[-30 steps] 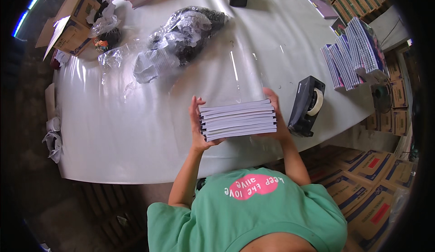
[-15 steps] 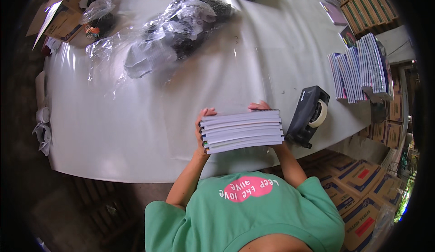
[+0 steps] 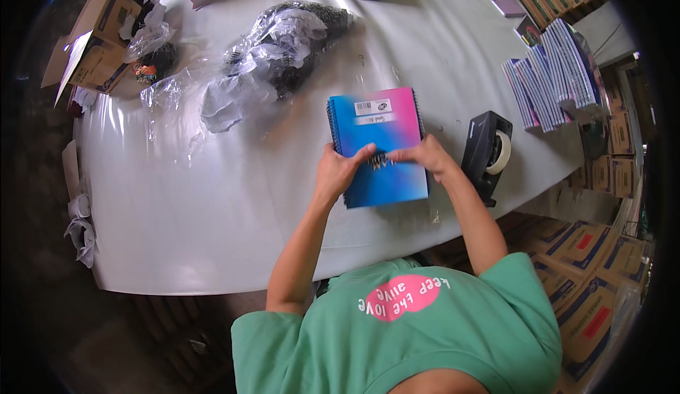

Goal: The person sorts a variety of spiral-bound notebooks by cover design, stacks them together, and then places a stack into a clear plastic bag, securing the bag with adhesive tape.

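A stack of spiral notebooks [image 3: 377,139] with a blue-to-pink cover lies flat on the white table [image 3: 212,210] in front of me. My left hand [image 3: 338,171] rests on the near left part of the top cover, fingers bent and pressing down. My right hand [image 3: 423,156] lies on the near right part, its fingers pointing left toward the other hand. The fingertips of both hands almost meet over the middle of the cover.
A black tape dispenser [image 3: 487,153] stands just right of the stack. More notebooks [image 3: 552,75] stand on edge at the far right. Crumpled clear plastic bags [image 3: 262,61] lie at the back, cardboard boxes [image 3: 88,43] at the back left and several more below the table's right edge.
The stack, held on edge between both hands earlier, now lies flat on the table with its cover up. Both hands moved onto the cover.
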Demonstrator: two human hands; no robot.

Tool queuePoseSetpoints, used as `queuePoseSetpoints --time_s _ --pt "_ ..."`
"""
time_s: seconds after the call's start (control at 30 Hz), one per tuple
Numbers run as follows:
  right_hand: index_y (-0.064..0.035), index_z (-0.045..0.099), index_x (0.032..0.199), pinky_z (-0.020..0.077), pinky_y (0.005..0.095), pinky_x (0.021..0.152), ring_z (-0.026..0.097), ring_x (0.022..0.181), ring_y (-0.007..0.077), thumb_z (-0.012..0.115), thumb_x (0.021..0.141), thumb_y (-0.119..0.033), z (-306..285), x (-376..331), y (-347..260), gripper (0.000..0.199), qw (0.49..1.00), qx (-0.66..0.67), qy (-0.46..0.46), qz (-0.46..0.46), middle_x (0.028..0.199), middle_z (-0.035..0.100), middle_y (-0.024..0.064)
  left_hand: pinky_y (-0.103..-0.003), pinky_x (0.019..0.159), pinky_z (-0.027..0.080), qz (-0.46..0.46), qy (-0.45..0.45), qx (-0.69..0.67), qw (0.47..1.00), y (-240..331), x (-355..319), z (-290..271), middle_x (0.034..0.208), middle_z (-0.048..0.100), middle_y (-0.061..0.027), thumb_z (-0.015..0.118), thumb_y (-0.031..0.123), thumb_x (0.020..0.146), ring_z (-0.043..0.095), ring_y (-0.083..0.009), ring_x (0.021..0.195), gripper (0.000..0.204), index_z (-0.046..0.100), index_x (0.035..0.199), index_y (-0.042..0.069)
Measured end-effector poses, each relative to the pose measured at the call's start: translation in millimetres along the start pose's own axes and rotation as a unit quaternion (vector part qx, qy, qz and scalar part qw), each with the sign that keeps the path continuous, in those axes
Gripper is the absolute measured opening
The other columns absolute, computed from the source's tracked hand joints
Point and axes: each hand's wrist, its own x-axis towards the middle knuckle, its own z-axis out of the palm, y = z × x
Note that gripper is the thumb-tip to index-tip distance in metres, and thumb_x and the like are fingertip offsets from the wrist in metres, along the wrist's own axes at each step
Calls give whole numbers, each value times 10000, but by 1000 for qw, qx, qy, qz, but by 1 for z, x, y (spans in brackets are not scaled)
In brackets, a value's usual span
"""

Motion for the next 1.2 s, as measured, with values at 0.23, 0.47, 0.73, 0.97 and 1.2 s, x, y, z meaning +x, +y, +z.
queuePoseSetpoints --time_s 0.23,0.47,0.73,0.97,1.2 --pt "29 651 971 513 294 772 640 817 173 855 584 -211 -4 18 14 499 998 -54 23 26 903 673 118 -538 1054 182 77 218 341 911 -84 -11 -19 1432 217 -263 573 385 851 177 -415 1344 695 312 1371 6" --pt "40 651 978 513 296 778 644 827 184 874 550 -250 -5 22 19 563 997 -63 34 30 900 675 132 -531 1035 232 195 218 414 862 -81 -22 -32 1391 300 -225 596 305 856 248 -339 1331 658 315 1398 60" --pt "17 649 1008 502 288 786 638 829 178 865 568 -233 -2 16 8 550 998 -60 14 31 929 672 125 -369 738 470 -140 -133 -168 967 -67 1 -96 1220 426 -197 721 383 768 552 -209 909 937 133 1460 150" --pt "17 652 986 502 289 784 640 819 176 870 553 -225 -7 19 13 542 997 -63 21 33 908 675 123 -211 517 423 -68 -138 -344 926 -50 -18 -100 1287 441 -203 634 74 823 511 -74 663 995 -102 1436 344" --pt "44 662 932 505 295 767 642 783 183 879 514 -258 4 22 12 560 992 -112 21 58 886 678 133 -168 388 373 71 -163 -217 960 -3 -37 -106 1491 194 -121 499 -130 670 476 -45 508 959 60 1469 167"
